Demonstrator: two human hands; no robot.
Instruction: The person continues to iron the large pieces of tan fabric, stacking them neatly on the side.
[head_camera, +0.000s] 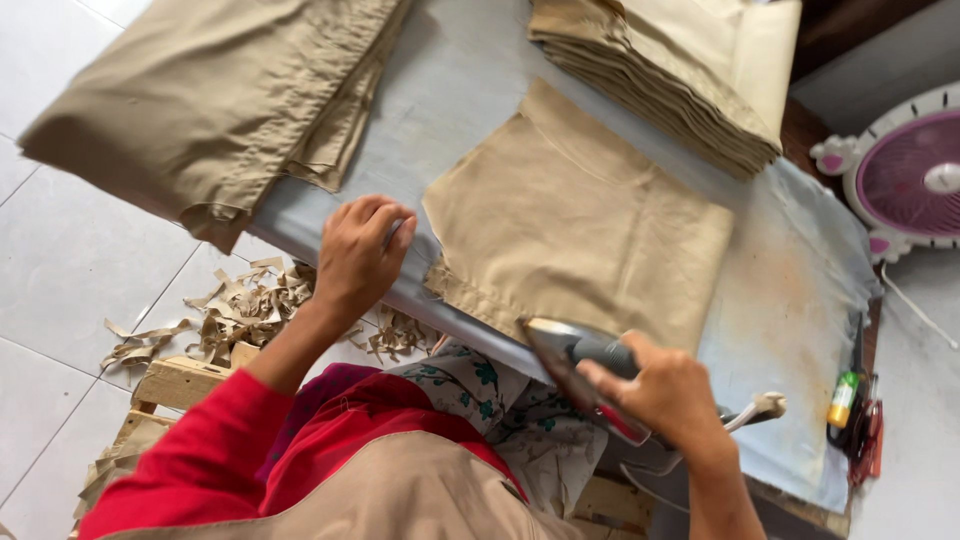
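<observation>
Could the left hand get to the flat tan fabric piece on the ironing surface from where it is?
Probably yes. The left hand rests on the grey ironing surface just beside the tan fabric piece, with nothing between them. The right hand holds the iron at the piece's near edge.

Soft, even daylight fills the scene, bright without being harsh. The pale worktop and the white floor tiles reflect it gently, with no hard glare. Shadows are faint and short: a dim one lies under the draped cloth at the far left, and another along the near edge of the worktop. The iron shows motion blur, its metal sole smeared, and the right hand on it is slightly soft. The left hand is sharper. The fan at the far right is a little washed out. Straight edges bow slightly toward the frame's corners.
</observation>
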